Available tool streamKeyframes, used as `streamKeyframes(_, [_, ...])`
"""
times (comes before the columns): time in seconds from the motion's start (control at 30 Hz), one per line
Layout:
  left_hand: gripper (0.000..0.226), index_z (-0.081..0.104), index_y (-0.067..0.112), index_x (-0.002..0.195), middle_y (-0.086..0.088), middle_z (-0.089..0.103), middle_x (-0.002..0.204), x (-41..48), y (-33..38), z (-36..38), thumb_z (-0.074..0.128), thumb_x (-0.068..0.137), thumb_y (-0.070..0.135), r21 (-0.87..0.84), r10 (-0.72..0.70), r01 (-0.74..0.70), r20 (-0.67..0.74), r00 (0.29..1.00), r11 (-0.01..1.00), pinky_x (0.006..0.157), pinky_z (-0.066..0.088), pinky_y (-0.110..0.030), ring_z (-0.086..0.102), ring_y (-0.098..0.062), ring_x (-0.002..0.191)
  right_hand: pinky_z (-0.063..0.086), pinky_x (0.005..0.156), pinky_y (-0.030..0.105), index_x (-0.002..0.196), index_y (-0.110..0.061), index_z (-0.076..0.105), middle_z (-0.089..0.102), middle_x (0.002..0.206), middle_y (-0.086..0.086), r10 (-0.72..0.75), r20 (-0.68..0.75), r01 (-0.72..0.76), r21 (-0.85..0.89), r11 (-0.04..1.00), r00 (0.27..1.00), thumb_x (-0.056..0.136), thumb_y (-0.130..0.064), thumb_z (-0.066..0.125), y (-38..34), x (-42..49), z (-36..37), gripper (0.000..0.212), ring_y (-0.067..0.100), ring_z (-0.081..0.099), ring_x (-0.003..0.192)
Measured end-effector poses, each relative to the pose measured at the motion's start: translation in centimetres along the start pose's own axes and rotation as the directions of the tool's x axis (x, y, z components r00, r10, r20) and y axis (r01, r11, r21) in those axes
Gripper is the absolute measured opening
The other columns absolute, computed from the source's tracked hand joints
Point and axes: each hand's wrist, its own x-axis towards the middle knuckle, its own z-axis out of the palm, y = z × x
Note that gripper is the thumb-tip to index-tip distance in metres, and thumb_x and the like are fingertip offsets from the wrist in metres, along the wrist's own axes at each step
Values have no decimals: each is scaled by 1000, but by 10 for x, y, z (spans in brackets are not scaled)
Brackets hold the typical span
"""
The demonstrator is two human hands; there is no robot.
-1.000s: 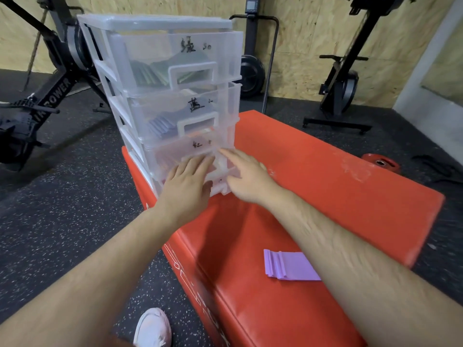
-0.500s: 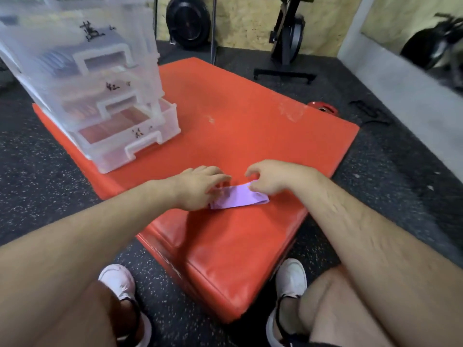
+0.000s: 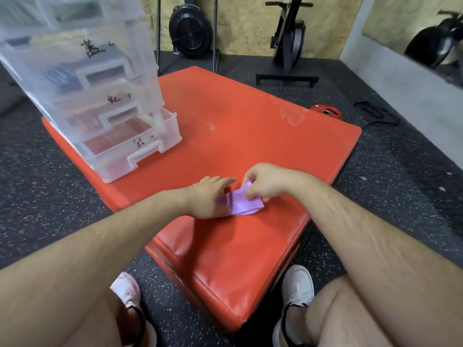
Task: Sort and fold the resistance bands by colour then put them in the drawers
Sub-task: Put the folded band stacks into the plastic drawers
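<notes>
A folded purple resistance band (image 3: 244, 202) lies near the front of the red padded mat (image 3: 250, 136). My left hand (image 3: 208, 197) rests on the band's left end with its fingers stretched out flat. My right hand (image 3: 265, 182) pinches the band's right end and lifts that corner off the mat. At the mat's back left stands a clear plastic drawer unit (image 3: 82, 78). Its bottom drawer (image 3: 135, 146) is pulled out; the drawers above it are closed and hold folded bands, blue ones in the one I can make out best.
Black speckled rubber floor surrounds the mat. Exercise machines (image 3: 288, 38) stand against the plywood wall at the back. A red weight plate (image 3: 325, 111) lies by the mat's far right corner. My knees and white shoes (image 3: 298, 284) are at the mat's front edge.
My hands left the drawer unit, with the bottom drawer now open, and came down to the purple band. In the last half second my right hand lifted the band's right end.
</notes>
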Motion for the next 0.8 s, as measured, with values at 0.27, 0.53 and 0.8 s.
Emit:
streamKeyframes(0.27, [26, 59, 11, 94, 4, 60, 78, -18, -30, -33, 68, 88, 35, -462, -163, 148, 6, 987, 875, 66, 48, -32, 56, -14, 68, 48, 58, 25, 91, -20, 73, 64, 67, -6, -249, -166, 273, 146, 951, 954, 80, -2, 70, -31, 5, -27, 21, 8, 56, 55])
streamKeyframes(0.53, [54, 53, 18, 105, -11, 70, 101, -63, -82, -57, 85, 65, 37, -728, -305, 108, -144, 942, 677, 83, 58, -44, 71, -25, 91, 45, 57, 19, 99, -19, 69, 63, 65, -16, -427, -308, 509, 271, 817, 850, 81, 4, 72, -87, 38, -23, 29, 4, 54, 58])
streamKeyframes(0.8, [35, 67, 30, 113, 3, 75, 104, -97, -106, -83, 73, 81, 44, -792, -401, 77, -220, 889, 606, 93, 57, -40, 71, -18, 99, 47, 65, 21, 107, -15, 67, 66, 84, 1, -551, -446, 700, 318, 639, 705, 80, 7, 74, -157, 59, -19, 35, 7, 50, 70])
